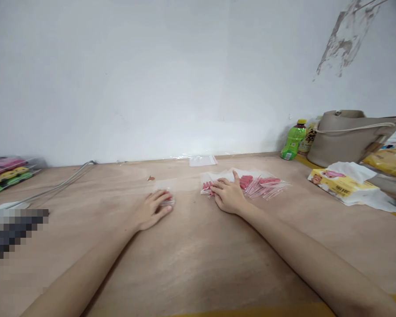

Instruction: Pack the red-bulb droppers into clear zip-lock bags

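My left hand (152, 211) lies palm down on the table, fingers stretched over a small clear zip bag (167, 198) with red pieces inside. Part of that bag is hidden under the fingers. To the right, my right hand (229, 193) rests with spread fingers on the left part of a spread pile of clear zip bags (264, 185). These bags hold small red, rod-like pieces; their exact kind is too small to tell. A flat white zip bag (203, 161) lies behind, near the wall.
A grey cable (62, 181) runs along the left, near stacked pink, yellow and green packs (8, 174). At the right stand a green bottle (293, 140), a grey-beige bag (343, 136) and a yellow tissue pack (345, 182). A small brown scrap (151, 178) lies behind my left hand.
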`<action>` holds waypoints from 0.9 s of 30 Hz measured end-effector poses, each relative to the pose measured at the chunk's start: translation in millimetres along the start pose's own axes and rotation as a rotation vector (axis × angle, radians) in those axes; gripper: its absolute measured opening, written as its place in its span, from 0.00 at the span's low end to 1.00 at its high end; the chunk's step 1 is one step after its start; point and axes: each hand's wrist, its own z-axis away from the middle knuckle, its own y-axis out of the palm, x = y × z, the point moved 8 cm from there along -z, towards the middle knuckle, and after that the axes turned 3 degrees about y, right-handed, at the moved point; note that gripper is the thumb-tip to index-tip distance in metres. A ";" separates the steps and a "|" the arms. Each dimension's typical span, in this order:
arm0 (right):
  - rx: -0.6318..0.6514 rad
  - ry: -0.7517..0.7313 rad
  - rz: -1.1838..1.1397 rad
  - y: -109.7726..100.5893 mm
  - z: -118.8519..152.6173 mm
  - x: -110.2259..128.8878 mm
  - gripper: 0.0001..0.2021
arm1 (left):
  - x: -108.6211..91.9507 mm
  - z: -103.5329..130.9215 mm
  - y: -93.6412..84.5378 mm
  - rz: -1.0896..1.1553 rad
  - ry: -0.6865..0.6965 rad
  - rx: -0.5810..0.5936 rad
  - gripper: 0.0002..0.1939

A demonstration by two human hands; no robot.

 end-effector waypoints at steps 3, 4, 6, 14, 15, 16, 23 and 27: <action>0.007 0.024 0.008 2.2 0.1 -2.8 0.13 | 42.9 17.7 -11.4 -0.020 -0.041 -0.043 0.17; 0.005 0.037 0.007 2.5 0.5 -4.4 0.13 | 51.5 21.9 -15.0 -0.022 -0.051 -0.060 0.16; -0.002 0.063 0.000 3.1 1.6 -7.1 0.13 | 56.5 25.0 -20.5 -0.023 -0.066 -0.111 0.15; -0.041 0.117 -0.028 0.3 4.6 -10.3 0.20 | -46.1 -50.4 13.1 0.135 0.042 -0.210 0.20; -0.040 0.133 -0.026 0.8 4.9 -11.5 0.21 | -57.5 -63.3 19.8 0.157 0.053 -0.217 0.19; -0.034 0.153 -0.023 2.0 5.2 -13.1 0.22 | -66.2 -74.9 25.8 0.177 0.060 -0.224 0.19; 0.079 0.294 0.006 18.3 8.3 -26.2 0.24 | -71.6 -98.3 40.7 0.258 0.103 -0.210 0.09; 0.115 0.275 0.006 16.4 8.0 -25.9 0.20 | -48.7 -68.8 23.0 0.254 0.067 -0.208 0.09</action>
